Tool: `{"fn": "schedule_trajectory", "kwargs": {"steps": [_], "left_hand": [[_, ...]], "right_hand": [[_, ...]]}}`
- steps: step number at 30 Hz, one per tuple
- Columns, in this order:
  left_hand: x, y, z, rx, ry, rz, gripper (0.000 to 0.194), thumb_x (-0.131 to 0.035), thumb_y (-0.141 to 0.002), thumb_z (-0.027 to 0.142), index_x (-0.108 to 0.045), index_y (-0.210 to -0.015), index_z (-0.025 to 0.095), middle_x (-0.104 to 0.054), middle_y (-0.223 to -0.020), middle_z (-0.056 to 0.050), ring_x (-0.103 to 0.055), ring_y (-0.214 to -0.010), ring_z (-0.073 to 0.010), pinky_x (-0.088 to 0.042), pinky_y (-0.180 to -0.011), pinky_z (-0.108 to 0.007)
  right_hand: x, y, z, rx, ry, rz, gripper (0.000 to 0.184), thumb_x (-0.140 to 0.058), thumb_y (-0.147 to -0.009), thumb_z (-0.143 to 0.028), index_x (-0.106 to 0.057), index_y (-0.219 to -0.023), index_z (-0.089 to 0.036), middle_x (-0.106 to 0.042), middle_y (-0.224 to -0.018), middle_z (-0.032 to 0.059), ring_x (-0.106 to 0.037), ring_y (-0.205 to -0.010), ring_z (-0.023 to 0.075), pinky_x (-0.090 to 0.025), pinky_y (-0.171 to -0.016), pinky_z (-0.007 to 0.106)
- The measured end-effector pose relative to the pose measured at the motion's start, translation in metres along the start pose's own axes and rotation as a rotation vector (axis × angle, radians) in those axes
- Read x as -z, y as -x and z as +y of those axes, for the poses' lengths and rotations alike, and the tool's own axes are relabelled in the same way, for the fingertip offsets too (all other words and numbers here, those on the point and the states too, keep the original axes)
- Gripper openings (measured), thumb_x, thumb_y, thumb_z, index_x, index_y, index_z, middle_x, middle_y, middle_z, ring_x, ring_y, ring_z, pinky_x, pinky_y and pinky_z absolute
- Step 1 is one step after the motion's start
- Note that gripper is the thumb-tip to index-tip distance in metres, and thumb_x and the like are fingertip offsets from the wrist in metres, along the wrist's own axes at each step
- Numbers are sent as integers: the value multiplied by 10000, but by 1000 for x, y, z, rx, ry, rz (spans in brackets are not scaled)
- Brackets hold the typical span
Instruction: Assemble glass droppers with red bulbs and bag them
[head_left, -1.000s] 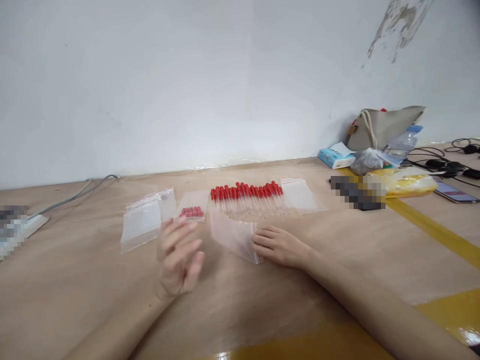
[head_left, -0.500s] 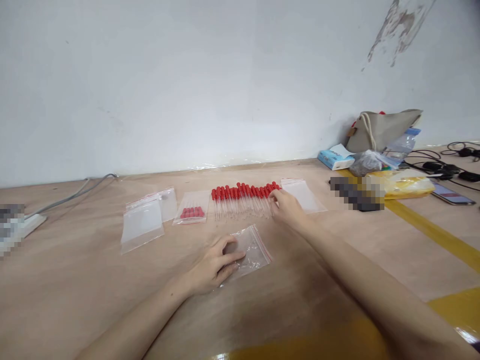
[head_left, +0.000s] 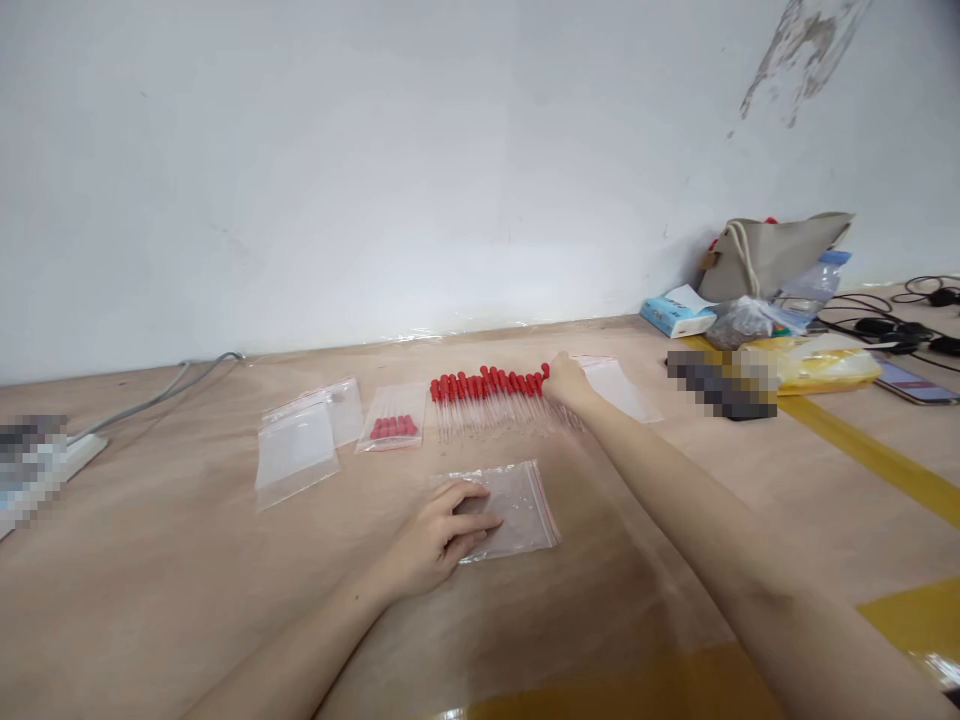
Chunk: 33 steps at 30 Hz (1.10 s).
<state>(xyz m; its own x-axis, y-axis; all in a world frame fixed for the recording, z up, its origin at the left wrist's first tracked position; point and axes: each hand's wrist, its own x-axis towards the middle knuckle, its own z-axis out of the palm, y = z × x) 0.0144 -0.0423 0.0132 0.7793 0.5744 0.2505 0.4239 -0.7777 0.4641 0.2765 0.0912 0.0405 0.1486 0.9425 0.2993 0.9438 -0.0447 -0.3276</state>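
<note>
My left hand point(head_left: 442, 535) lies with its fingers apart on a clear zip-lock bag point(head_left: 517, 515), which is flat in front of me with its red-striped seal to the right. Beyond it is a row of red-bulbed droppers point(head_left: 487, 395), bulbs away from me and thin clear stems towards me. My right hand point(head_left: 568, 385) is at the right end of this row, beside the last red bulb. Its fingers are hidden behind the hand, so I cannot see whether it grips a dropper. Left of the row, a zip-lock bag point(head_left: 367, 405) contains several red-bulbed droppers.
More zip-lock bags point(head_left: 296, 455) lie at the left, and another bag point(head_left: 619, 390) behind my right hand. At the right are a blue tissue pack point(head_left: 679, 312), a grey bag point(head_left: 780, 260), a yellow package point(head_left: 825, 365), a phone point(head_left: 919, 382) and black cables. A grey cable point(head_left: 165, 395) runs at the far left.
My right hand has shifted slightly up and right, its fingers turning out of sight. The bag under my left hand has rotated to lie straighter. The view has shifted a little.
</note>
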Motion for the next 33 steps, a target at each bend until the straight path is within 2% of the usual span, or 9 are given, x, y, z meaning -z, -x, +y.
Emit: {"fn": "schedule_trajectory", "kwargs": {"steps": [4,7,12,19,22,24,29,31,33], "left_hand": [[2,0,1,24,12,-11,316,-395,-877,211,-537,-1155,265,-485,-1195,-56,-439,-1108,-186,-395,-929,-366],[3,1,2,18,-11,-31,340,-393,-872,203,-505,-1187,264,-473,-1234,-50,-417,-1144,-196,-374,-955,-391],[2,1,2,-11,-47,-23,358,-424,-850,217,-491,-1200,251,-460,-1260,-61,-399,-1167,-212,-362,-964,-416],[1,0,0,-23,-44,-10,350,-435,-844,218,-500,-1187,248,-472,-1246,-70,-410,-1160,-222,-365,-955,-429],[2,0,2,10,-42,-35,403,-427,-849,223,-423,-1250,252,-428,-1292,-67,-385,-1186,-216,-350,-975,-417],[3,0,3,52,-37,-27,484,-434,-844,234,-318,-1314,249,-362,-1344,-70,-347,-1217,-221,-336,-989,-415],[5,1,6,93,-18,-21,559,-444,-836,245,-221,-1348,248,-377,-1337,-74,-373,-1203,-222,-357,-974,-408],[4,1,5,78,-17,-21,553,-443,-837,242,-224,-1345,245,-404,-1318,-78,-395,-1186,-222,-366,-964,-410],[4,1,4,64,-28,-19,548,-444,-837,241,-229,-1341,240,-407,-1316,-81,-390,-1190,-226,-353,-971,-420]], "right_hand": [[25,16,2,-18,-104,45,424,-440,-731,-132,-361,-1133,-24,-576,-791,168,-571,-672,239,-415,-549,307],[33,47,11,53,-469,44,503,-383,-780,-188,-226,-1244,-73,-545,-696,53,-536,-570,168,-424,-526,276],[13,106,21,-2,-976,89,460,-349,-812,-277,-179,-1232,-199,-424,-694,-45,-465,-449,83,-405,-429,222],[-7,123,17,-113,-1119,118,392,-403,-792,-299,-225,-1131,-213,-425,-721,-46,-489,-482,77,-443,-459,228],[-12,125,13,-159,-1214,63,392,-469,-763,-323,-255,-1075,-221,-455,-748,-33,-523,-520,91,-476,-492,254],[-11,129,14,-194,-1270,-35,393,-542,-718,-347,-308,-1007,-218,-477,-762,-27,-545,-549,98,-491,-521,270],[5,133,28,-16,-1125,-492,302,-657,-638,-362,-482,-786,-165,-561,-697,-4,-539,-593,98,-455,-555,249],[11,133,33,52,-1022,-529,282,-666,-636,-364,-534,-769,-153,-548,-644,-18,-502,-563,86,-418,-525,227],[13,133,33,95,-931,-489,269,-670,-633,-369,-576,-763,-154,-495,-578,-44,-440,-510,71,-366,-475,207]]}}
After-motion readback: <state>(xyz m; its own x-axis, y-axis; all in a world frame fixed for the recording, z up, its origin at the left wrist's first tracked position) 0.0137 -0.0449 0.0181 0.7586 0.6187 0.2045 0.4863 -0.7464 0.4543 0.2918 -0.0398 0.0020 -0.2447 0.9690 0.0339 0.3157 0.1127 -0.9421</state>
